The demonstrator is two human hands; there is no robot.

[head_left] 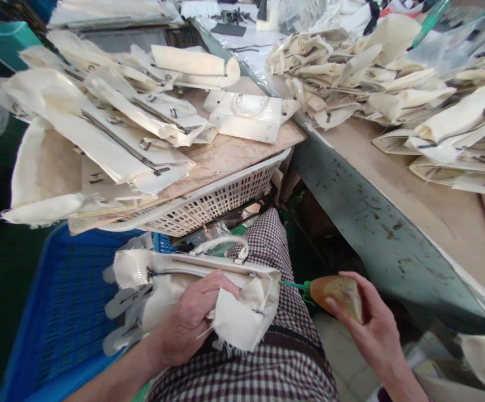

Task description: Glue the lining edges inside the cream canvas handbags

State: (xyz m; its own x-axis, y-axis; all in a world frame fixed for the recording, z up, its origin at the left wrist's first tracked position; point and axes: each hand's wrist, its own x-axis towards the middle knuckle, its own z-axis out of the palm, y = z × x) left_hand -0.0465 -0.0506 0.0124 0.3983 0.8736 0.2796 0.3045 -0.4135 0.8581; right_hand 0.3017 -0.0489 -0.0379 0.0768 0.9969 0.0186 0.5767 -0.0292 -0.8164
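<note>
A cream handbag piece [162, 296] with a curved handle [221, 241] and frayed cloth edges lies across my lap. My left hand [203, 304] is closed on its cloth near the right end. In my right hand [368, 312] is a amber squeeze bottle [337, 294] with a thin green nozzle [293, 285]. The bottle is tilted on its side, and its nozzle tip points left at the bag's right edge. Whether the tip touches the edge I cannot tell. Several pale tabs stick out at the bag's left end.
Blue crate [58, 312] on the left. Above it, a wooden board [209, 162] bears a stack of cream bag pieces [100, 128] and rests over a white plastic basket [200, 206]. On the right, a table [393, 167] holds more piled bag pieces [351, 72].
</note>
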